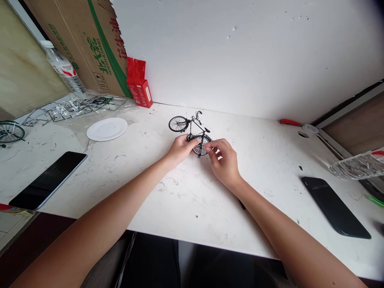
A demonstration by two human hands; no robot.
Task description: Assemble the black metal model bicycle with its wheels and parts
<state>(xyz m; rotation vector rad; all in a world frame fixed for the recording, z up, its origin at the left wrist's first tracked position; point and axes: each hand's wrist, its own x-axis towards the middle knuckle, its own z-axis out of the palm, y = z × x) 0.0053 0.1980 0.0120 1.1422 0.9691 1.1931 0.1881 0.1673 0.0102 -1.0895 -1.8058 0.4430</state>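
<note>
A small black model bicycle [190, 129] stands upright on the white marbled table [186, 196], near the wall. My left hand [180, 149] is closed on it at the crank, beside the near wheel. My right hand [224, 161] is closed in a pinch at the rim of that same near wheel [200, 145]. The far wheel and the handlebars stick out free to the left and above my hands. Whether a small part sits between my right fingers I cannot make out.
A white paper plate [107, 129], clear plastic part frames [72, 107], a water bottle [62, 66], a cardboard box [87, 40] and a red pack [139, 86] lie at the back left. Two dark phones [48, 180] [335, 207] flank me. Another wheel [11, 132] shows far left.
</note>
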